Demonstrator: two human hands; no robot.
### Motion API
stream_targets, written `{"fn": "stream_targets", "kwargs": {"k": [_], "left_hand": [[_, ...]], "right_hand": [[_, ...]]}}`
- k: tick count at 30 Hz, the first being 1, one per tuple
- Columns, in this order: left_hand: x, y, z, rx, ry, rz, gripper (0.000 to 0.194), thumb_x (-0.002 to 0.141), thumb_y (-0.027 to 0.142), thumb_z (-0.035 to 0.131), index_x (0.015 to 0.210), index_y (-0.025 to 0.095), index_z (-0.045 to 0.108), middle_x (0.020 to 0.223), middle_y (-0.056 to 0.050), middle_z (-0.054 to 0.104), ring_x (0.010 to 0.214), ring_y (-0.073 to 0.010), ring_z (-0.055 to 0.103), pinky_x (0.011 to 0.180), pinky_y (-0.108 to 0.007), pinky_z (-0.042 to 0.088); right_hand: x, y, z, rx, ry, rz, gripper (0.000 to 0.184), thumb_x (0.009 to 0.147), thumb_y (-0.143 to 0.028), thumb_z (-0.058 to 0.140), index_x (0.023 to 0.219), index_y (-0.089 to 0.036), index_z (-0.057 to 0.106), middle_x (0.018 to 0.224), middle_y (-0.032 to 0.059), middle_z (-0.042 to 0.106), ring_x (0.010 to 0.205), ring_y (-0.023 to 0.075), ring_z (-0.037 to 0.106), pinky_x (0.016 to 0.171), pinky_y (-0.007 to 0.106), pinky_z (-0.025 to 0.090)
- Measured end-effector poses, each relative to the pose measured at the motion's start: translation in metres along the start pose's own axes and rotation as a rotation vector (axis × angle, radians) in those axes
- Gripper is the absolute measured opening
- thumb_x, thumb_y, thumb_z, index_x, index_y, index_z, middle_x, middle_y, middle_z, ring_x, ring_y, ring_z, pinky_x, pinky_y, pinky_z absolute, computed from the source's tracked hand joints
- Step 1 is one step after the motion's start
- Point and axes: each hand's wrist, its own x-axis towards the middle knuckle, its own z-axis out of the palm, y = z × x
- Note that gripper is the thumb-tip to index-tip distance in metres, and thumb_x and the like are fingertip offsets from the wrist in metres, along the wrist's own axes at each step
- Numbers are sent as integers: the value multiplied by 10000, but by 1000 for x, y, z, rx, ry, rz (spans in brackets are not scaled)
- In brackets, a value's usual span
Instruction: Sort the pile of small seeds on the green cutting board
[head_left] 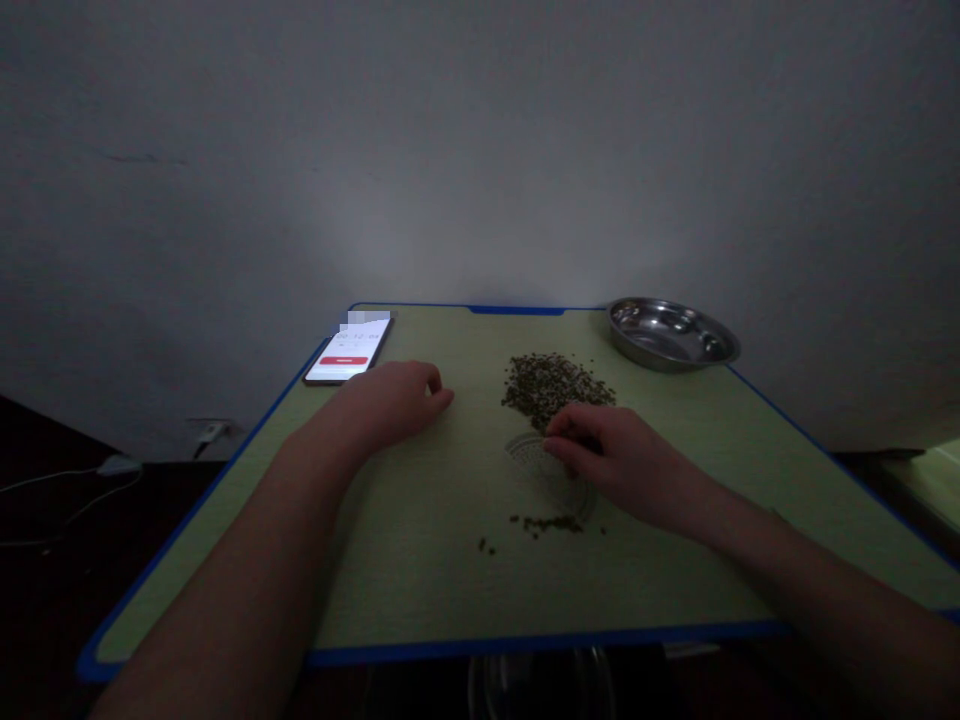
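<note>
My left hand (401,398) rests on the table top (420,580) near the phone, its fingers loosely curled and nothing visible in them. To the right, my right hand (607,450) has thumb and forefinger pinched together at the near edge of a heap of small dark grains (551,385), which look like seeds or beans. Whatever is between those fingertips is too small to make out. Below the hand, a smaller row of the same grains (555,524) lies nearer to me, with a few strays. A pale round patterned patch (531,455) shows partly under my right hand.
A shiny steel bowl (671,335) stands at the back right corner. At the back left lies a phone (349,350) with a lit screen. Blue trim edges the table, and a grey wall (480,150) rises behind it. Cables (112,468) run at the lower left.
</note>
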Motion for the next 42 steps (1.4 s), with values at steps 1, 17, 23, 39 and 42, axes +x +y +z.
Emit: {"fn": "stream_targets", "kwargs": {"k": [1, 17, 23, 39, 42], "left_hand": [[0, 0, 0, 0, -2, 1, 474, 794, 543, 358, 1002, 220, 637, 957, -86, 688, 803, -219, 616, 666, -314, 440], [-1, 2, -1, 26, -7, -4, 456, 795, 516, 351, 988, 218, 638, 966, -87, 685, 822, -225, 620, 674, -317, 446], [-3, 2, -2, 22, -12, -4, 461, 796, 521, 344, 997, 224, 634, 980, -87, 683, 817, -228, 621, 673, -324, 449], [-2, 1, -1, 16, -25, 1, 476, 799, 532, 345, 999, 220, 643, 977, -94, 686, 837, -231, 620, 698, -326, 450], [-2, 1, -1, 17, -26, 2, 468, 797, 522, 352, 998, 216, 643, 983, -95, 684, 839, -229, 619, 705, -326, 449]], "right_hand": [[0, 0, 0, 1, 2, 0, 112, 833, -235, 532, 744, -195, 588, 596, -30, 582, 533, 102, 505, 506, 227, 355], [8, 16, -8, -11, 63, 57, 146, 830, -290, 520, 759, -193, 604, 613, -7, 604, 548, 126, 525, 512, 246, 367], [8, 22, -10, -38, 71, 69, 168, 836, -311, 516, 762, -193, 610, 613, -3, 600, 547, 128, 515, 505, 249, 353], [9, 27, -18, -127, 101, 59, 170, 846, -305, 508, 776, -194, 616, 643, 2, 610, 552, 130, 513, 510, 248, 353], [10, 26, -20, -155, 101, 59, 181, 852, -315, 502, 775, -196, 615, 644, 2, 613, 547, 129, 511, 506, 248, 344]]}}
